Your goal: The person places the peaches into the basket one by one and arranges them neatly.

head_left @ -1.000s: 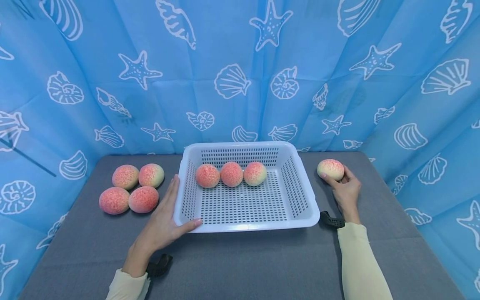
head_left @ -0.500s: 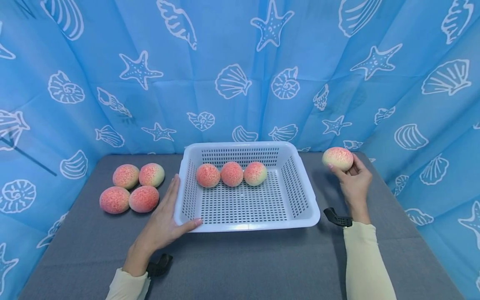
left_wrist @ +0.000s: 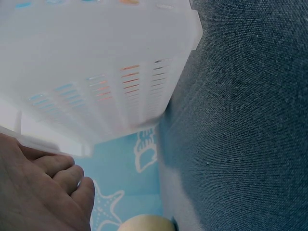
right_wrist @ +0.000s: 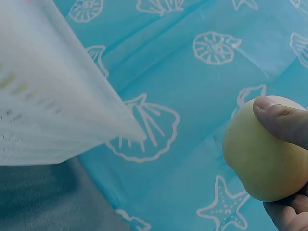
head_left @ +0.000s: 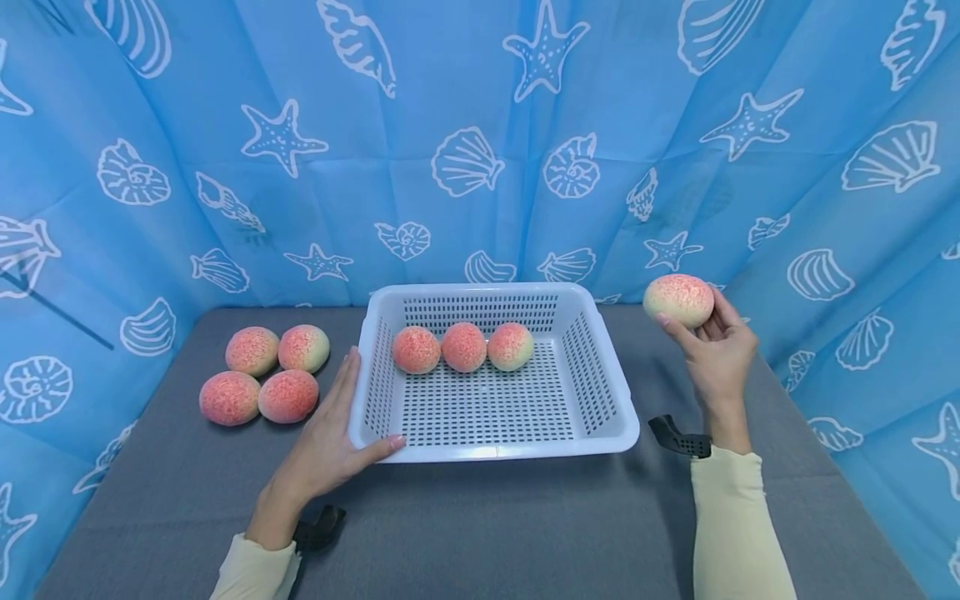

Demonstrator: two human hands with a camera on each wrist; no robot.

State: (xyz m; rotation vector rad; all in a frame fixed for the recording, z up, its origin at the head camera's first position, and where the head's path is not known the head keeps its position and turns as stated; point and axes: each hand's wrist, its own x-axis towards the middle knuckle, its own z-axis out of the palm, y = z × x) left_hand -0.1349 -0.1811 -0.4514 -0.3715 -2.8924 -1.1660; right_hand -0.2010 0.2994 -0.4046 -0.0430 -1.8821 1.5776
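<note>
Bskt frt free, peaches at bk

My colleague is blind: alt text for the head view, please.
A person's right hand holds a round pink-and-yellow fruit right of a white perforated plastic basket; their left hand touches its rim. Three similar fruits sit inside in a row; four more lie left on grey cloth before a blue seashell-print curtain.

Head view bright; wrist views dimmer, basket hazy.

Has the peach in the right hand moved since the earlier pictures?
Yes: in the head view, the peach in the right hand has moved up and slightly right, judged against the white basket, which stayed put.
</note>
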